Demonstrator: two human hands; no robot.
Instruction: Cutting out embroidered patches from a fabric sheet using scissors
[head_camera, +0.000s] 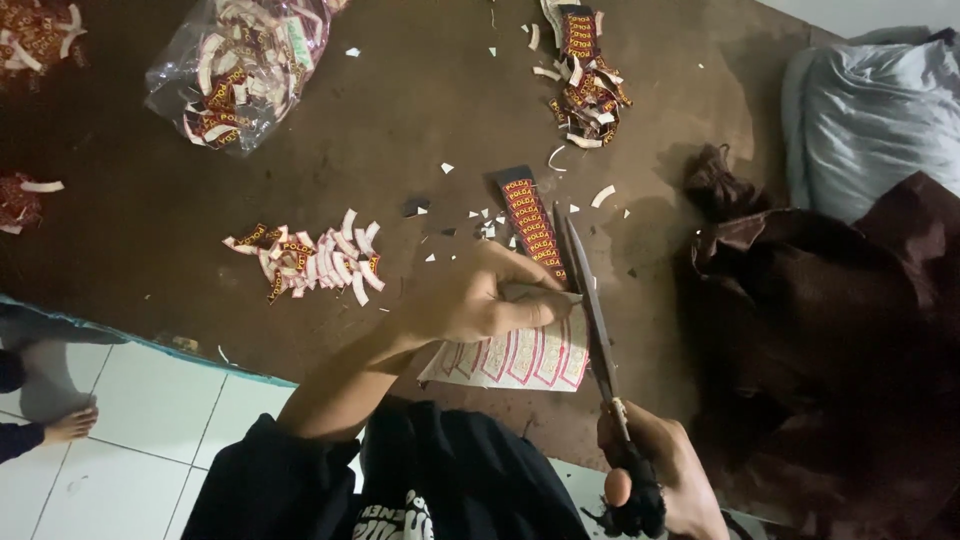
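At the far left a bare foot (70, 424) of another person rests on the white tiled floor (130, 440), below the edge of the dark brown tabletop (150, 220). On that top, at upper left, lies a clear plastic bag stuffed with red-and-white woven labels (240, 70), and nearer you a small loose heap of cut labels (310, 262), well apart from your hands. Your left hand (480, 300) lies flat on a sheet of uncut woven labels, white-backed with red outlines (520, 358) — fingers pressed down and closed over its upper edge, pinning it to the table. A narrow dark strip of red-and-gold labels (533, 225) runs up from under those fingers. Just beside it, the long steel blades of the scissors (590, 300) lie along the sheet's right edge, nearly shut. Your right hand (655, 475) is curled tight through their black handles at the bottom. Farther up sits another pile of label scraps (590, 85); to the right, dark brown fabric (830, 350) and a grey-blue cloth bundle (870, 110).
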